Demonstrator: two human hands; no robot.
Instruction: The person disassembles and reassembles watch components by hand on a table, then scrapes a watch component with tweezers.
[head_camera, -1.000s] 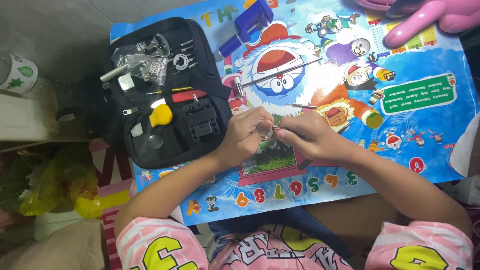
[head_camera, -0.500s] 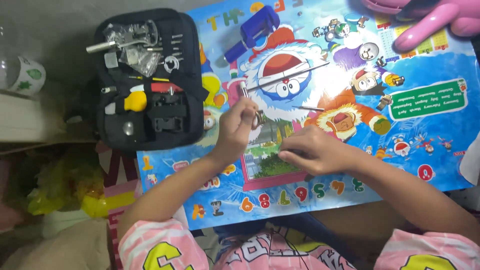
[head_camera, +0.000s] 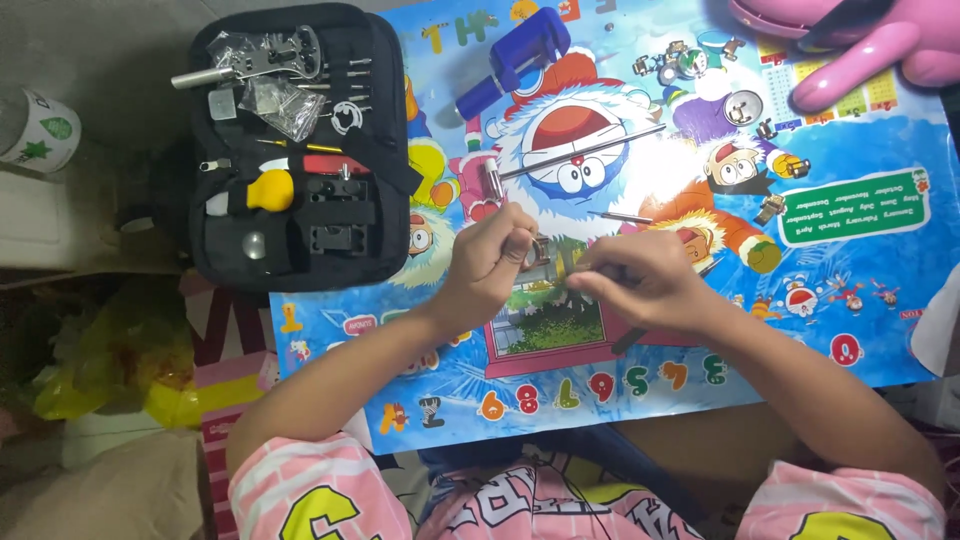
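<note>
Head view shows left hand (head_camera: 487, 262) fingers pinching a small metal watch part (head_camera: 540, 255), seemingly light and fiddly, best gripped by its edges, while right hand (head_camera: 640, 280) at three o'clock holds a thin tool (head_camera: 628, 340).

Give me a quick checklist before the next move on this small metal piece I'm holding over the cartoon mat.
1. Left hand grips the small metal piece: ok.
2. Right hand pinches a thin tool at it: ok; tip contact: cannot tell.
3. Black tool case open, beside left hand: ok.
4. Long metal rod lying on mat, apart from hands: ok.
5. Small loose parts at mat's far side, settled: cannot tell.
</note>
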